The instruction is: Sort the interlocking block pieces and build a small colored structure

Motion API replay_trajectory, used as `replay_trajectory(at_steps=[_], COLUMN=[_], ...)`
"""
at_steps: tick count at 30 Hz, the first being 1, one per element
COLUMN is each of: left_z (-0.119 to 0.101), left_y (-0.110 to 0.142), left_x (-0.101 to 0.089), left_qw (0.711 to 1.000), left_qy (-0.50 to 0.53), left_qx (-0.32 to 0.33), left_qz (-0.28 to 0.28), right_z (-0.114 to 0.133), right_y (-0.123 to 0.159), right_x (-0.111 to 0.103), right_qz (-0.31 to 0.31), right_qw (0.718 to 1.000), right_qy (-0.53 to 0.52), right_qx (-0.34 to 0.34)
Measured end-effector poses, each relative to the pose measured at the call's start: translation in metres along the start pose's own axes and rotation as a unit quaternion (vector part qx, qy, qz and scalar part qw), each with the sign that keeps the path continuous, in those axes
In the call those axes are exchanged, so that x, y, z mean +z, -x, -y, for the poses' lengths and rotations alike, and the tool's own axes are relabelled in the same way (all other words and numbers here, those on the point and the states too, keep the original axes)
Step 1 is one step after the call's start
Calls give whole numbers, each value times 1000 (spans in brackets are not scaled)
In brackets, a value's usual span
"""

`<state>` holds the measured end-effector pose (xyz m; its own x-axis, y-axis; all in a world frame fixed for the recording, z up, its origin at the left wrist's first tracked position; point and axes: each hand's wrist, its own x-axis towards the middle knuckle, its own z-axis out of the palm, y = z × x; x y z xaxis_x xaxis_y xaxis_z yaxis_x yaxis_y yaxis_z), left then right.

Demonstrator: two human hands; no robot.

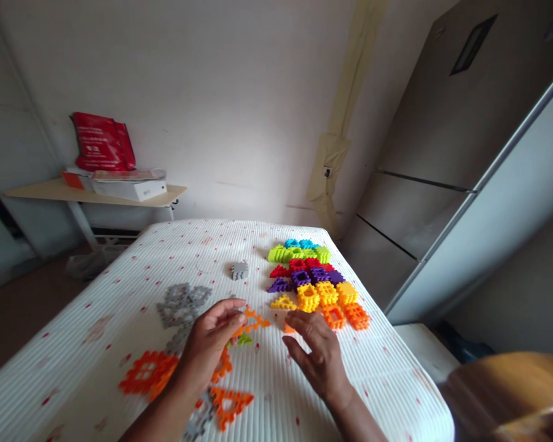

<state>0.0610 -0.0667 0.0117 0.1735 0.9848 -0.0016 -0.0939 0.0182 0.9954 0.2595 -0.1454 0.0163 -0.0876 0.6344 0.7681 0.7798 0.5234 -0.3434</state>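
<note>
Wall (212,92) pale; fridge (415,172) at right; white-covered worktop (120,307) below. Colour-grouped stacks (308,297) stand on its right half; grey pieces (182,302) lie loose at left. Right hand (317,345): fingers loosely curved, thumb spread apart, no grip seen. Left hand (211,331): thumb and forefinger appear to pinch an orange piece (257,320), between the two hands; contact with the worktop unclear. Small green piece (244,339) just beside it. Judged step: handling that orange piece. Next move calls for a firm pinch, clear of the stacks.
</note>
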Motion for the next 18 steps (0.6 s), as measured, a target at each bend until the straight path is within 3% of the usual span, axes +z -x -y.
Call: replay_trajectory(at_steps=[4,10,14,18], left_z=[-8,-6,8,23], left_y=[3,-2,-7,-9], left_x=[25,53,64,69], left_qw=[998,996,984,925], left_qy=[17,-8,-98,-266], left_qx=[-9,14,104,256], left_qz=[59,92,102,84], right_z=[2,-17,-35,-46], right_y=[-7,-2,4,13], right_x=[1,-10,-16,-13], right_qz=[18,-14,-37,-22], right_qw=[999,1000,998,997], right_qy=[-9,-4,33,66], right_qx=[-35,1,28,41])
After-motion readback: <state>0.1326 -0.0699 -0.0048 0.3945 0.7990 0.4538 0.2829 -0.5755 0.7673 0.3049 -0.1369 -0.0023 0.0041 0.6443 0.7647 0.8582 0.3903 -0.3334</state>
